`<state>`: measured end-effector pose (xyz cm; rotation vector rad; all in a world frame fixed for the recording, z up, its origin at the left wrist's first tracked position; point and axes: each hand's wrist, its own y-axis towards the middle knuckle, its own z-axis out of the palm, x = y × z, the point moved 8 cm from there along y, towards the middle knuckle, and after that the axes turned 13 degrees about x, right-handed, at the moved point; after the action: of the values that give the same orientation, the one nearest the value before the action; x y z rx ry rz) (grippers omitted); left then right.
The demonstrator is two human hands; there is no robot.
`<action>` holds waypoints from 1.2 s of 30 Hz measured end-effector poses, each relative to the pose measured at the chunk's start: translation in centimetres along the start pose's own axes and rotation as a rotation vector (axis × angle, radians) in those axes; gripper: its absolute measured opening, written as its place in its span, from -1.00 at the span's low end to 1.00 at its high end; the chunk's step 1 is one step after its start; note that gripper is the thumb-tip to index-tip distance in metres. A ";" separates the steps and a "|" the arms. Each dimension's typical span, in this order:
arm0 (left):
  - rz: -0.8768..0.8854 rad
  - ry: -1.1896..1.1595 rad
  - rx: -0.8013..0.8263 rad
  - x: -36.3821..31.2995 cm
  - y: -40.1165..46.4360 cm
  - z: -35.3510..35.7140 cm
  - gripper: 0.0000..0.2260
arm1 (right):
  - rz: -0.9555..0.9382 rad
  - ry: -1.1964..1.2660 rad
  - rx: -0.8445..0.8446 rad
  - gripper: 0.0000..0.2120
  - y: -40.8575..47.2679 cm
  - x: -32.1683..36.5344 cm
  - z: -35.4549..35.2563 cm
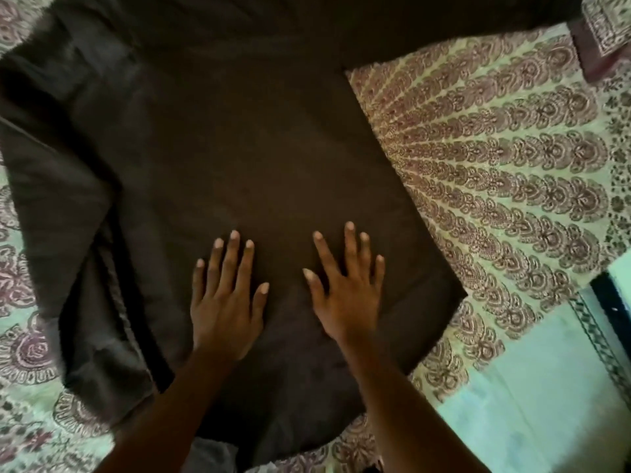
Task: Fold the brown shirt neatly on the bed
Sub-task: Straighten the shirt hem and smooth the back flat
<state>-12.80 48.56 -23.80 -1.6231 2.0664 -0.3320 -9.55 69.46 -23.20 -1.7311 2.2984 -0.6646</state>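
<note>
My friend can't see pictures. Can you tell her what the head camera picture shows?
Two hands, the left hand and right hand, lie flat with fingers spread on a brown shirt laid out on a bed. The bedsheet beneath has a pale green and maroon floral pattern, and the shirt's left side is folded over.

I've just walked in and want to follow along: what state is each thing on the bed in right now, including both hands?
brown shirt: spread flat on the bed, left side folded in over the body, right edge straight.
left hand: open, palm down, pressing on the shirt.
right hand: open, fingers spread, pressing on the shirt.
patterned bedsheet: spread under the shirt.
dark object at the right edge: too little shows to tell.
</note>
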 end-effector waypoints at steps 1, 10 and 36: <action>0.008 0.040 0.019 -0.3 -0.4 0.4 -0.38 | 0.064 -0.018 -0.011 -0.41 -1.6 -3.2 0.1; 0.115 0.185 0.030 -2.0 -3.1 2.0 -0.29 | 0.423 0.157 -0.076 -0.29 -6.6 -9.6 0.7; -0.341 -0.058 -0.165 -4.5 -11.5 7.1 -0.46 | -0.310 -0.007 0.028 -0.43 -9.7 0.2 4.6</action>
<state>1.25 50.58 -23.36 -2.0639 1.8098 -0.2290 0.63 66.07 -22.76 -2.0941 2.0231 -0.7363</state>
